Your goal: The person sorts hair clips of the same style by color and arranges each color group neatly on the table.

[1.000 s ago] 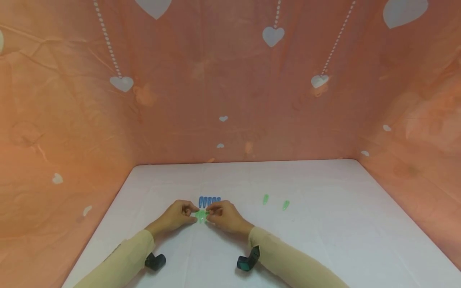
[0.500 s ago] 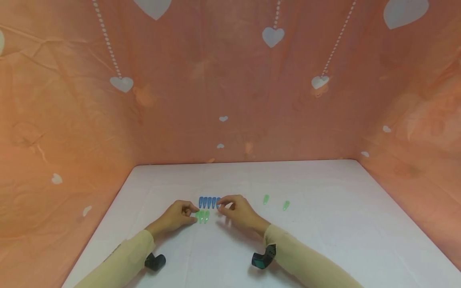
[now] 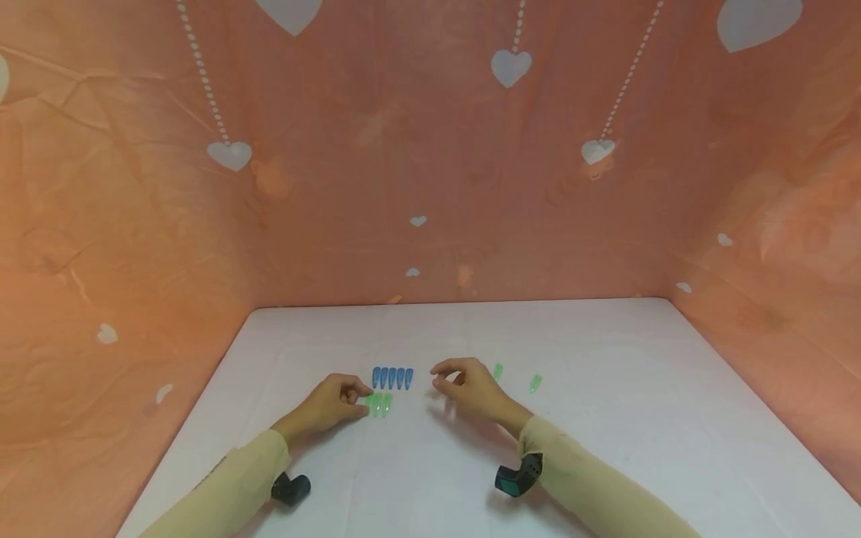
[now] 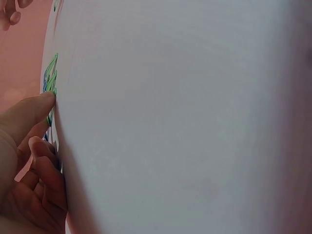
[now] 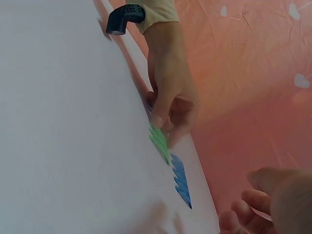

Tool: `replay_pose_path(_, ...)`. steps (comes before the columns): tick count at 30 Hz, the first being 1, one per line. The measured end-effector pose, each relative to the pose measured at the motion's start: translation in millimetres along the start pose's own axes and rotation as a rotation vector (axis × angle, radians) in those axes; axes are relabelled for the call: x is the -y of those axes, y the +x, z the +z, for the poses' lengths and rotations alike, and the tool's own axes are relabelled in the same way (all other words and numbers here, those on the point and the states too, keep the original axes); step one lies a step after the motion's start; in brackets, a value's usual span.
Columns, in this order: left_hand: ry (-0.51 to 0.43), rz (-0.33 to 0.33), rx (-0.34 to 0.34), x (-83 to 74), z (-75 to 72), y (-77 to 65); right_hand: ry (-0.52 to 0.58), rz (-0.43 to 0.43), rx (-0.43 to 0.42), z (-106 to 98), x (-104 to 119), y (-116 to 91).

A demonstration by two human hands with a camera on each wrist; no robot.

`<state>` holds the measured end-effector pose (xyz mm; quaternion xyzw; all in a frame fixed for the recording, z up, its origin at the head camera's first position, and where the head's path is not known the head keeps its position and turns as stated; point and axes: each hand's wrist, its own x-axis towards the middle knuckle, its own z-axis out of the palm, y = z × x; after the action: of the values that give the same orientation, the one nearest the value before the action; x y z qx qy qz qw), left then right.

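Note:
In the head view, my left hand [image 3: 329, 397] has its thumb and index finger at the two ends of the leftmost green snap hair clip [image 3: 369, 403], pinching it on the table. More green clips [image 3: 386, 405] lie beside it in a short row. Just behind is a row of several blue snap hair clips [image 3: 393, 378], side by side. My right hand [image 3: 474, 388] is over the table to the right of both rows, fingers loosely bent, nothing visible between them. Close beyond it lies a loose green clip [image 3: 498, 371], with another green clip [image 3: 535, 383] farther right.
The white table [image 3: 605, 448] runs back to an orange cloth wall [image 3: 457, 187] printed with hearts, and similar cloth stands at both sides. A black wrist camera [image 3: 291, 489] hangs under the left sleeve, another wrist camera [image 3: 519, 476] under the right.
My right hand has let go at the green row and moved right, toward the loose green clips, uncovering both rows. My left hand has stayed in place.

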<state>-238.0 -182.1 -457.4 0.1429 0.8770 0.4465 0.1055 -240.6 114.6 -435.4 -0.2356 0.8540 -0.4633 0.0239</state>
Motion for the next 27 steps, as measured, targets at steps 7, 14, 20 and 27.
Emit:
replay_pose_path(7,0.013,-0.011,-0.007,-0.8,-0.5,-1.6,-0.025,0.039,-0.016,-14.5,-6.9,-3.2)
replay_pose_path(14,0.02,-0.016,-0.008,2.6,-2.1,0.5,-0.033,0.011,-0.056,-29.5,-19.4,-6.2)
replay_pose_path(20,0.012,-0.011,-0.001,5.0,-3.0,2.7,-0.009,0.018,-0.096,-38.5,-33.5,-8.4)
replay_pose_path(27,0.003,-0.027,0.001,4.1,-3.9,4.2,0.045,0.098,-0.106,-48.6,-42.9,-12.7)
